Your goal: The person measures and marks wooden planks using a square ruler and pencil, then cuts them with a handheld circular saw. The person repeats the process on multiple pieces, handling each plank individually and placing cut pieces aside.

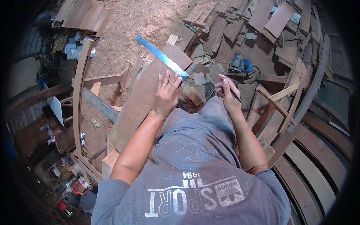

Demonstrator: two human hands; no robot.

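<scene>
A long brown wooden board (142, 92) lies at a slant beside my left leg. Across its far end rests a metal try square (160, 55), its shiny blade reaching past the board's left edge. My left hand (167, 94) lies flat on the board with fingers stretched out, the fingertips at the near end of the square. Over my right knee, my right hand (229, 94) is closed around a slim dark pencil or pen (236, 96), held away from the board. Its exact kind is too small to tell.
A blue corded router (239, 64) sits on the ground beyond my right hand, among wood offcuts (198, 78). A green-handled screwdriver (190, 27) lies farther off. Stacked planks (300, 176) fill the right side; a curved wooden piece (79, 90) stands at left.
</scene>
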